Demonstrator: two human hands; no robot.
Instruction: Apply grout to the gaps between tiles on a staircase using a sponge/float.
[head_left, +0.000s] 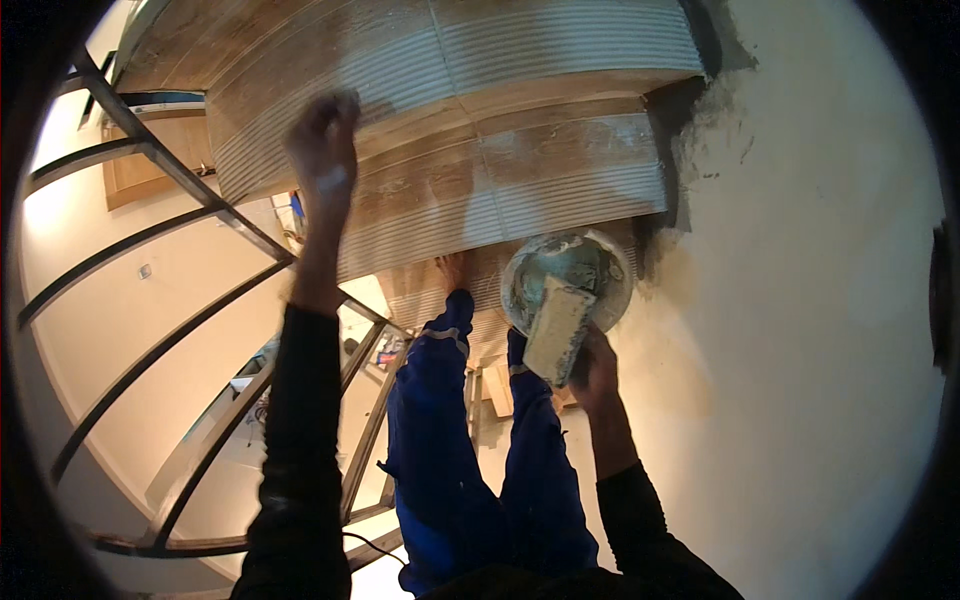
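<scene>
My right hand (597, 368) grips a rectangular sponge float (558, 332) with a pale yellow, smeared face and darker edges. The float is tilted in front of the near rim of a round bucket (622, 265), which is crusted with grey residue and has bluish-grey contents. Whether float and bucket touch, I cannot tell. Raised over the wood-look steps, my left hand (325, 150) is slightly blurred, its fingers curled in, with nothing seen in them. Ribbed bands on the tiled steps (560, 150) carry a pale grey film.
A dark metal railing (190, 185) runs along the left, with a lower room showing through its bars. The cream wall (800, 250) on the right has grey smears beside the steps. My bare foot (452, 270) stands on a step below the ribbed edge.
</scene>
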